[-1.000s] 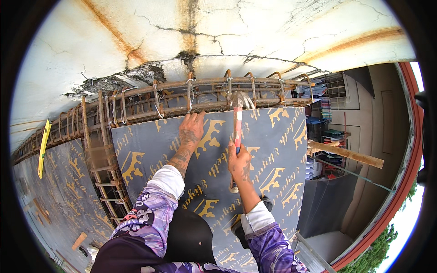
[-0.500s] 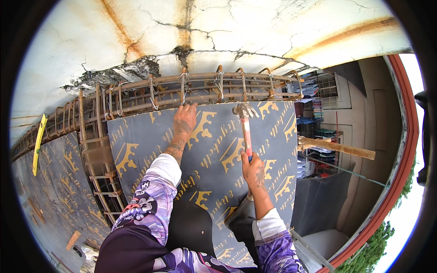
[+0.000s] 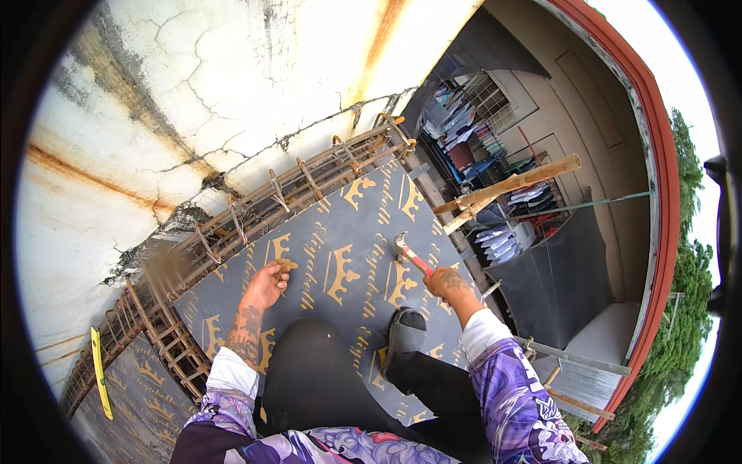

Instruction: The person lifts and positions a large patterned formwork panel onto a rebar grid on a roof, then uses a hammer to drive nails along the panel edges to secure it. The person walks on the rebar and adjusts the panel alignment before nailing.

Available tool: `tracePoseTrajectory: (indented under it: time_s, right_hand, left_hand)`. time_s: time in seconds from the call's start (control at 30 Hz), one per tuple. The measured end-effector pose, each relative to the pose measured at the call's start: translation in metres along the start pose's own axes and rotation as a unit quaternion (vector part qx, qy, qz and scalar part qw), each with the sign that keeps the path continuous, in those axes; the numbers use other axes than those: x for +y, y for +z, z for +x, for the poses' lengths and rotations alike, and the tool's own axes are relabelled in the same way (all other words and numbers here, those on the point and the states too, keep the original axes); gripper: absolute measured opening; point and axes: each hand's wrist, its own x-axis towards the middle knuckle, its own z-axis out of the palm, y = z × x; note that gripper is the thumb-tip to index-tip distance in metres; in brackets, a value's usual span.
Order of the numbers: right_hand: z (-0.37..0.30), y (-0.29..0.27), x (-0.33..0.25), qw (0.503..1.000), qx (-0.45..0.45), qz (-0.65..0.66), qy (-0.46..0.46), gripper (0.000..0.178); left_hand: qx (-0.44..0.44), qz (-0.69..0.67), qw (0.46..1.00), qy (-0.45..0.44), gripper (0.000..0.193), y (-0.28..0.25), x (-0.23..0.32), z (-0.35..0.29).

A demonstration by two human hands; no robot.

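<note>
My right hand [image 3: 450,284] is closed round the handle of a claw hammer [image 3: 418,264]. Its metal head hangs just above or rests on a dark plywood panel [image 3: 315,267] with gold crown prints; which, I cannot tell. Over the panel's left part, my left hand [image 3: 267,284] has its fingers pinched together; what they hold, if anything, is too small to make out. Beyond the panel's far edge runs a cage of rusty steel bars [image 3: 309,179] tied with wire.
A cracked, stained white wall [image 3: 232,85] rises behind the cage. A yellow spirit level [image 3: 100,375] leans at far left. Wooden poles [image 3: 514,185] jut out past the panel's right edge, with clothes [image 3: 498,241] hanging below. My shoe [image 3: 405,336] stands on the panel.
My view has swung to the right. My left hand has come back from the bar cage toward me, its fingers now pinched. The hammer has tipped over to the left, still in my right hand.
</note>
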Motion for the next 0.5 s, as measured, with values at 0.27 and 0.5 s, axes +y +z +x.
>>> tracePoseTrajectory:
  time_s: [0.27, 0.5]
  right_hand:
    - [-0.015, -0.02, -0.029, 0.999, 0.017, -0.034, -0.026, 0.046]
    - [0.011, -0.038, -0.021, 0.995, -0.013, -0.096, -0.02, 0.041]
  left_hand:
    - [-0.177, -0.04, 0.983, 0.014, 0.009, 0.088, 0.003, 0.016]
    - [-0.18, 0.164, 0.968, 0.062, 0.013, 0.162, -0.024, 0.058]
